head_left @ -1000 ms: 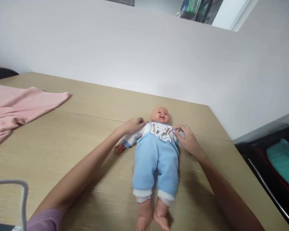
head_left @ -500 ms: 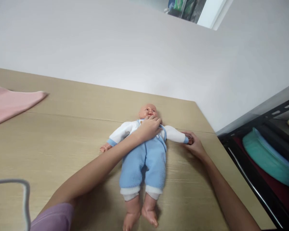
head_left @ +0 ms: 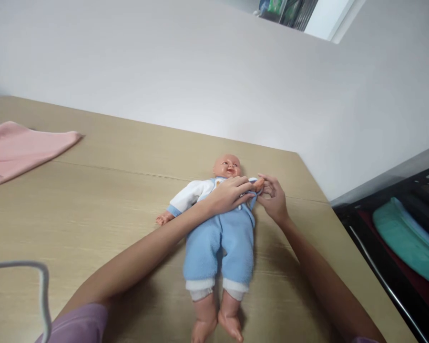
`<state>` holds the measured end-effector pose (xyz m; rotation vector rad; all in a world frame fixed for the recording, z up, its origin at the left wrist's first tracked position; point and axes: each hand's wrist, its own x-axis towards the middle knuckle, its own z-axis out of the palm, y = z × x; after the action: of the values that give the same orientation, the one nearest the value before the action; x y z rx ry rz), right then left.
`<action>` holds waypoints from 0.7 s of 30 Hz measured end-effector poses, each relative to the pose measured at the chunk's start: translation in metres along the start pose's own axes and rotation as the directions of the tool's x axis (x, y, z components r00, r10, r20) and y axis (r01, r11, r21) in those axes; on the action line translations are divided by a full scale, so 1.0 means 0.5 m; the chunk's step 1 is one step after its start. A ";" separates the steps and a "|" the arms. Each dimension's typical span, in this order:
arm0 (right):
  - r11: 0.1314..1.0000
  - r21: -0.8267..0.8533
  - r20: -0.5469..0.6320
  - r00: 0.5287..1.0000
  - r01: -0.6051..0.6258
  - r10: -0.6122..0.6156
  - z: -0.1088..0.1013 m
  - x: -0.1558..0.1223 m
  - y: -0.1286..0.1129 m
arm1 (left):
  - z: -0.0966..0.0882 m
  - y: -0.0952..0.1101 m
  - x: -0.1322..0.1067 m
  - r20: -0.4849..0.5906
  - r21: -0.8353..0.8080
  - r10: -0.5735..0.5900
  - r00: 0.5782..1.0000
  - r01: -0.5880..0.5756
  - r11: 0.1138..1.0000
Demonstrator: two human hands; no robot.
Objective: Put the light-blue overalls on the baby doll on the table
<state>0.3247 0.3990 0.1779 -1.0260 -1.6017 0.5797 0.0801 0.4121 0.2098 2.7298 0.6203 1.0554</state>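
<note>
A baby doll lies on its back on the table, dressed in a blue and white outfit. My left hand lies across its chest, the fingertips closed at the blue edge of the outfit by the shoulder on the right. My right hand is closed around the doll's arm there, which is bent in toward the chest. Some bare doll skin shows between my two hands. The sleeve on that side is mostly hidden. On the left, the other white sleeve stretches out to the doll's small hand.
A pink cloth lies at the left on the wooden table. A grey cable curves through the lower left corner. At the right, a black rack holds a teal item. A white wall rises behind the table.
My right hand has moved inward, bending the doll's outstretched arm toward its chest. My left hand has shifted from below the doll's chin to the outfit's edge by that shoulder.
</note>
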 end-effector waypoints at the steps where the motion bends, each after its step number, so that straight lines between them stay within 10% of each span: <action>1: 0.998 -0.052 0.014 0.999 0.038 -0.038 0.009 -0.006 -0.002 | -0.003 0.000 -0.004 -0.021 -0.018 0.018 1.000 -0.018 1.000; 10: 0.942 -0.156 0.214 0.941 0.299 -0.263 0.001 -0.078 -0.015 | -0.011 0.008 0.004 -0.125 -0.436 -0.148 0.981 0.080 0.896; 17: 0.925 0.291 0.034 0.969 -0.242 0.243 0.035 -0.103 -0.029 | 0.021 -0.015 0.008 -0.030 -0.268 -0.352 0.936 0.331 0.905; 21: 0.868 0.378 -0.044 0.930 -0.323 0.366 0.057 -0.108 -0.012 | 0.021 -0.014 0.005 0.072 -0.250 -0.342 0.937 0.348 0.903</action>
<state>0.2975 0.3540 0.1460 -1.0448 -1.1536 1.0045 0.0864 0.4198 0.2017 2.2953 0.8570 0.9362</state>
